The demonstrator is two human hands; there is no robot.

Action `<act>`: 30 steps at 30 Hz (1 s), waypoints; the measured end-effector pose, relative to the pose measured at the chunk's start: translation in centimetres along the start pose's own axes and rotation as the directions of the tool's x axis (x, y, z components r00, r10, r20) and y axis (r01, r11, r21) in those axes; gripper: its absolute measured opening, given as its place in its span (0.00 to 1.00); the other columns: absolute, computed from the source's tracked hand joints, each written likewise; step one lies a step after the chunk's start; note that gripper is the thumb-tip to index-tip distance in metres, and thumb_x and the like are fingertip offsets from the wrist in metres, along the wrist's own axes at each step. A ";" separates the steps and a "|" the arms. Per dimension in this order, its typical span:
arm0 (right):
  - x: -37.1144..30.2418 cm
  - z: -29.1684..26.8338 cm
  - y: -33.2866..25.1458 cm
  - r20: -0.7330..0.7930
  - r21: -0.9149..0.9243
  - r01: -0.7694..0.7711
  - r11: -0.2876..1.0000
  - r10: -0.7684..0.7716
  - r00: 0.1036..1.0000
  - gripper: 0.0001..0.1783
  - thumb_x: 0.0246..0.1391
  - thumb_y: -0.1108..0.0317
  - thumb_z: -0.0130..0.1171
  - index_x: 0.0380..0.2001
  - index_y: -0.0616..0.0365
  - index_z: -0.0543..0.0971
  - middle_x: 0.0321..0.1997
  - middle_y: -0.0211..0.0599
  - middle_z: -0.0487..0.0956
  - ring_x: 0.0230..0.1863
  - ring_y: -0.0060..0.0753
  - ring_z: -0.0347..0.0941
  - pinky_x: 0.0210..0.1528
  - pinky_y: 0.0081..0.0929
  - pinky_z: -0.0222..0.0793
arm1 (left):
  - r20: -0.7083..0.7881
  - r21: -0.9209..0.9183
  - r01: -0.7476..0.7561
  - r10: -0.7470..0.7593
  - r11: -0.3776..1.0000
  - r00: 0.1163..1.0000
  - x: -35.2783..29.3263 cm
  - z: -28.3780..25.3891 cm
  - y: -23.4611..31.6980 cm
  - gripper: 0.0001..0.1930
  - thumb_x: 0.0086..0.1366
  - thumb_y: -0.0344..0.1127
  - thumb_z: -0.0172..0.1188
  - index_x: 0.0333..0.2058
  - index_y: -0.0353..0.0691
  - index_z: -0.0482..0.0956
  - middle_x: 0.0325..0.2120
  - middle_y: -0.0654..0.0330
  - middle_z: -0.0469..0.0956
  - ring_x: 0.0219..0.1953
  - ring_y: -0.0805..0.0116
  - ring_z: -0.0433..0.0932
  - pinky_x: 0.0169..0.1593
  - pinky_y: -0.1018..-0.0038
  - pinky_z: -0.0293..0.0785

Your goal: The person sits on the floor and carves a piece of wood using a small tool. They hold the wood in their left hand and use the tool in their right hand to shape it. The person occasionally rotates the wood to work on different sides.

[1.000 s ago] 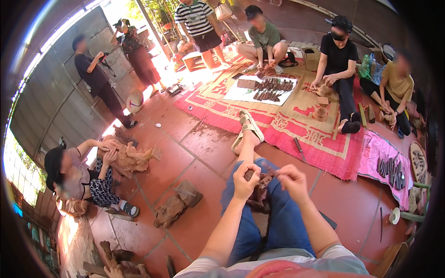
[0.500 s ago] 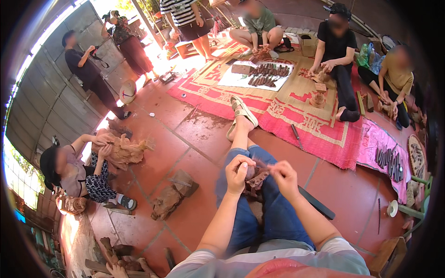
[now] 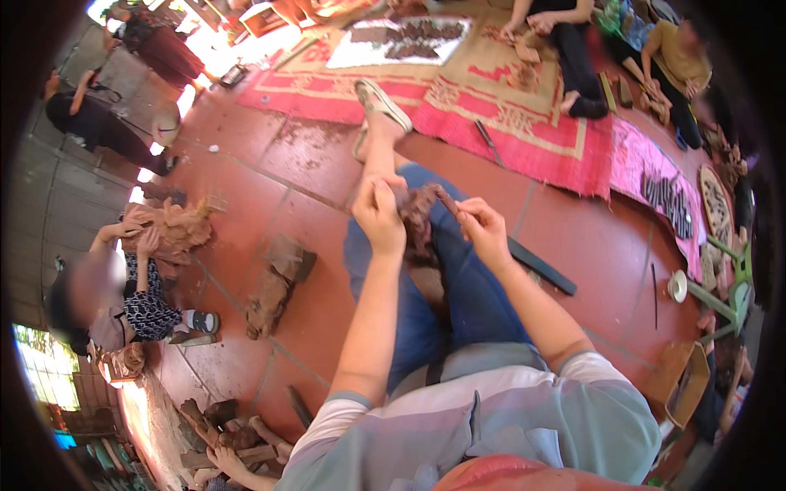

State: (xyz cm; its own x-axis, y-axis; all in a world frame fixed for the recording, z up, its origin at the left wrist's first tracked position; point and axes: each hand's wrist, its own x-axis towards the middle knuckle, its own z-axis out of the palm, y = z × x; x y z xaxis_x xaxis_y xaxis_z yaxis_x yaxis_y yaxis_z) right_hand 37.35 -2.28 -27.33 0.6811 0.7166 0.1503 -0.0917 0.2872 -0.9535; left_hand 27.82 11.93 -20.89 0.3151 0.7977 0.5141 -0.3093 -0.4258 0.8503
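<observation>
Reddish-brown, irregular carved piece [image 3: 419, 227], one in number, sat over the person's blue-clad lap, between the two bare hands. Curled into a fist, the left hand [image 3: 380, 214] grasped its left side. The right hand [image 3: 483, 229] pinched one slim, brown, strip-like item [image 3: 444, 198] that ran to the top of the piece; whether this was a tool or part of the piece, I could not tell.

On the red tile floor [image 3: 327, 315], just right of the legs, lay one long, dark, flat bar [image 3: 542, 267]. Farther right were one thin black rod [image 3: 654, 296], one small white bowl-shaped object [image 3: 677, 286] and one green plastic stool [image 3: 720, 301]. To the left lay one rough brown carving with a squared end [image 3: 278, 288]. At far left, a co-worker's two hands touched one large, tan-brown carving [image 3: 176, 236].

On the far side, one dark-handled tool [image 3: 489, 142] rested on a red-and-tan patterned rug [image 3: 540, 155]. One pink cloth [image 3: 634, 164] on the right carried a row of dark, slender tools [image 3: 667, 204], too crowded to count.
</observation>
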 end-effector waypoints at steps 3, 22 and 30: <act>-0.7 -4.3 1.5 -0.084 -0.299 -0.099 0.949 0.077 0.993 0.09 0.53 0.69 0.59 0.37 0.59 0.80 0.28 0.26 0.73 0.19 0.12 0.61 0.21 0.13 0.56 | -0.033 -0.004 0.012 -0.012 1.000 0.999 0.9 0.7 -0.4 0.13 0.63 0.35 0.44 0.25 0.33 0.73 0.23 0.59 0.74 0.28 0.71 0.72 0.37 0.76 0.68; 8.1 3.4 -6.2 0.403 -0.410 0.693 0.593 -0.564 0.721 0.06 0.44 0.75 0.62 0.28 0.53 0.79 0.32 0.30 0.74 0.29 0.23 0.72 0.27 0.20 0.67 | 0.363 -0.090 0.572 -0.508 0.815 0.781 11.5 -2.1 -6.2 0.10 0.61 0.38 0.49 0.29 0.40 0.76 0.27 0.66 0.73 0.30 0.77 0.70 0.37 0.79 0.66; 17.1 -10.4 0.0 -0.013 -0.771 0.316 0.553 -0.510 0.860 0.04 0.44 0.71 0.61 0.27 0.50 0.79 0.28 0.31 0.76 0.31 0.34 0.74 0.33 0.26 0.71 | 0.330 -0.233 0.632 -0.552 0.739 0.766 11.1 -0.6 -5.2 0.12 0.62 0.40 0.45 0.28 0.41 0.74 0.28 0.63 0.74 0.30 0.74 0.72 0.37 0.77 0.69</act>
State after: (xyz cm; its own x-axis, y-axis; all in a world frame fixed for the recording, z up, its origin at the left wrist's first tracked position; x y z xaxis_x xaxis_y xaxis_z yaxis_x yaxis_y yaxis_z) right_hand 56.57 3.35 -27.52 0.6422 0.4611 0.6123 0.7246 -0.1050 -0.6811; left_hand 32.35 23.27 -19.70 0.7078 0.7054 -0.0379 -0.2382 0.2889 0.9272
